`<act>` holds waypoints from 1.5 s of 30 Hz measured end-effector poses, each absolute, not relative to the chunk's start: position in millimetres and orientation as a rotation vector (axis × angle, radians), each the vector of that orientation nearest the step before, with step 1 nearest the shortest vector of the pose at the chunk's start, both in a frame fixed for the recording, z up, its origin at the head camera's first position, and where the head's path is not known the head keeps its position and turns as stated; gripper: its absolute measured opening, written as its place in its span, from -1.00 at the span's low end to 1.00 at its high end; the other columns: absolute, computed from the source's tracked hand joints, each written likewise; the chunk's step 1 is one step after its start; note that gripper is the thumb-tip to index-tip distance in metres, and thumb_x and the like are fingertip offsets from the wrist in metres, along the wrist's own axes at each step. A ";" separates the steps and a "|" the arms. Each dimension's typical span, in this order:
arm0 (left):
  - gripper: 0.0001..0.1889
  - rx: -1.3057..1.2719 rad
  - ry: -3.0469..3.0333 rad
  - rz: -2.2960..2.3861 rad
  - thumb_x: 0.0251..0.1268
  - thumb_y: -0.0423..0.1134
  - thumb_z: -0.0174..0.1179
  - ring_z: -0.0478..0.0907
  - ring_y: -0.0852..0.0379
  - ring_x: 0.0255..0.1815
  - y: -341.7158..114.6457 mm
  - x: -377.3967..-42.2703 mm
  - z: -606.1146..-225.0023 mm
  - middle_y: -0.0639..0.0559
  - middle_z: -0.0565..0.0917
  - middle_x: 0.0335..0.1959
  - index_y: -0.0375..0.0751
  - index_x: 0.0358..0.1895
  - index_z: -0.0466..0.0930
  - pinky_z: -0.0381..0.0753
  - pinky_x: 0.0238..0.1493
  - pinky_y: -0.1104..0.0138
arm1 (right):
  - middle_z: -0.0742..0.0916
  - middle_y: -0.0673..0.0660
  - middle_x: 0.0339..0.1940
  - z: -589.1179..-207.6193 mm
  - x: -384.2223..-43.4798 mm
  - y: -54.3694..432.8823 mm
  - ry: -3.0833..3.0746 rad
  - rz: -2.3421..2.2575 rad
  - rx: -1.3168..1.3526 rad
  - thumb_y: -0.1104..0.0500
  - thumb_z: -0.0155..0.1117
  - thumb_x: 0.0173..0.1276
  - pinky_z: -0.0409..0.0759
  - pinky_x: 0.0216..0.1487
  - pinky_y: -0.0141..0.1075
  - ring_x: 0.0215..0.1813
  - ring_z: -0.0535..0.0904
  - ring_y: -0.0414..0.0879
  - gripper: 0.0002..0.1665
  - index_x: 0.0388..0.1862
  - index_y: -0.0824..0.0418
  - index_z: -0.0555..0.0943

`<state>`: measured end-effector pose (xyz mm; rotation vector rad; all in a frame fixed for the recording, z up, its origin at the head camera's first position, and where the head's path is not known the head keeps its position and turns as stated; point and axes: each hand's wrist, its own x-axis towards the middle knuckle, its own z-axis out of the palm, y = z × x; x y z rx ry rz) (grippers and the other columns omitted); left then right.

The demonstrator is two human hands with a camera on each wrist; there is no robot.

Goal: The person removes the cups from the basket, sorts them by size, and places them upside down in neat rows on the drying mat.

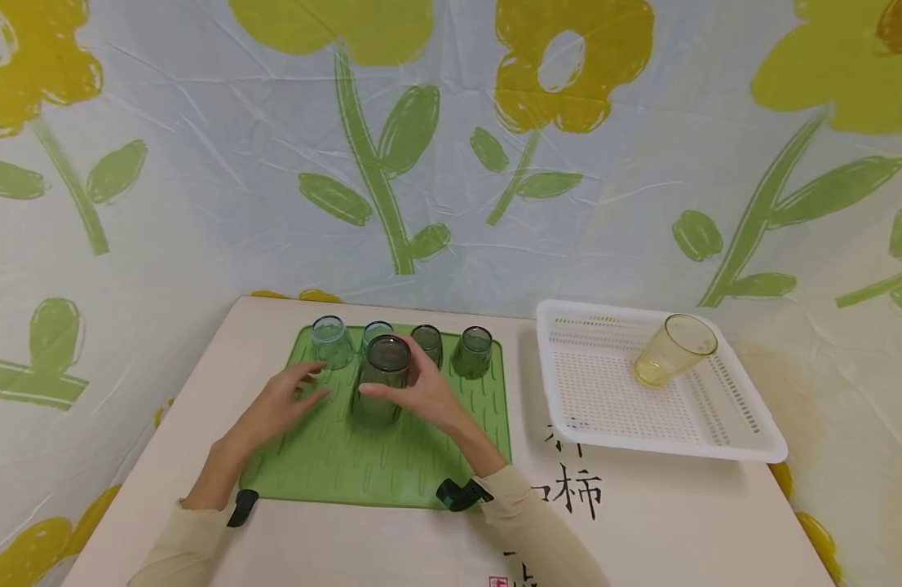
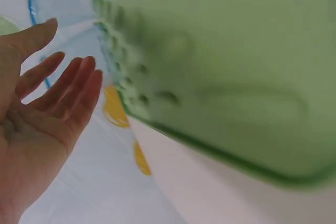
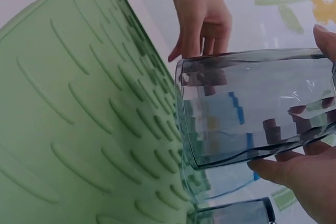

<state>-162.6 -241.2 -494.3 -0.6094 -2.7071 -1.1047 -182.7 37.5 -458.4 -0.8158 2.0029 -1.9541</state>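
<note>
My right hand (image 1: 429,393) grips a smoky grey glass (image 1: 381,391), thumb on one side and fingers on the other. The glass is upside down, its rim facing the green drying mat (image 1: 436,465) and close over it in the right wrist view. My left hand (image 2: 47,108) is empty, its fingers spread and gently bent, left of the grey glass and just in front of a light blue glass (image 1: 333,346). A second blue glass (image 1: 378,328) stands behind the held one, partly hidden.
Two more grey glasses stand along the mat's back edge, one grey glass (image 1: 428,338) partly covered by my right hand and another grey glass (image 1: 473,355) at the corner. To the right, a white plastic basket (image 1: 568,424) holds a tilted yellow glass (image 1: 671,355). Flowered cloth (image 1: 458,244) hangs behind.
</note>
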 end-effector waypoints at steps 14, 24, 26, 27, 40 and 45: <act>-0.58 -0.354 -2.749 -1.037 0.41 -0.52 0.23 0.57 -0.42 0.02 -279.7 -171.0 -515.1 -0.57 0.49 0.13 -0.63 0.26 0.46 0.65 -0.06 -0.16 | 0.59 0.02 0.31 -463.4 -172.7 15.5 1.946 -1.894 -0.919 0.12 0.53 0.32 0.55 0.29 -0.20 0.28 0.56 -0.16 -0.09 0.56 0.01 0.29; -0.60 -0.436 -2.668 -0.950 0.32 -0.61 0.25 0.55 -0.51 -0.01 -291.9 -177.6 -524.9 -0.65 0.51 0.06 -0.69 0.20 0.48 0.60 -0.04 -0.25 | 0.61 -0.03 0.24 -472.8 -168.0 4.9 1.900 -1.904 -0.970 0.22 0.54 0.29 0.56 0.28 -0.21 0.24 0.58 -0.16 -0.14 0.51 -0.02 0.36; -0.60 -0.473 -2.647 -0.935 0.29 -0.63 0.26 0.52 -0.54 0.04 -293.6 -179.8 -527.3 -0.65 0.52 0.07 -0.70 0.18 0.49 0.55 0.02 -0.29 | 0.61 -0.03 0.24 -473.4 -166.5 2.8 1.901 -1.895 -0.970 0.30 0.52 0.28 0.57 0.28 -0.21 0.23 0.58 -0.16 -0.13 0.51 0.02 0.35; -0.60 -0.490 -2.639 -0.931 0.28 -0.64 0.26 0.50 -0.56 0.07 -294.3 -180.7 -528.4 -0.65 0.52 0.08 -0.70 0.18 0.49 0.52 0.06 -0.31 | 0.60 -0.04 0.25 -473.6 -165.6 2.1 1.908 -1.887 -0.970 0.32 0.52 0.27 0.57 0.27 -0.22 0.23 0.58 -0.17 -0.11 0.52 0.05 0.34; -0.61 -0.622 -2.696 -0.940 0.34 -0.62 0.23 0.40 -0.64 0.21 -300.3 -185.6 -533.9 -0.69 0.47 0.18 -0.75 0.18 0.47 0.39 0.19 -0.37 | 0.60 -0.01 0.27 -481.2 -160.7 -1.1 1.967 -1.796 -1.019 0.32 0.54 0.26 0.54 0.30 -0.25 0.25 0.57 -0.21 -0.09 0.52 0.07 0.32; -0.60 -0.633 -2.688 -0.944 0.33 -0.61 0.25 0.40 -0.64 0.21 -299.5 -186.5 -533.8 -0.69 0.47 0.18 -0.75 0.19 0.46 0.39 0.19 -0.37 | 0.60 -0.05 0.26 -482.9 -160.7 0.6 1.982 -1.765 -1.004 0.30 0.54 0.26 0.52 0.31 -0.25 0.27 0.55 -0.23 -0.06 0.54 0.01 0.29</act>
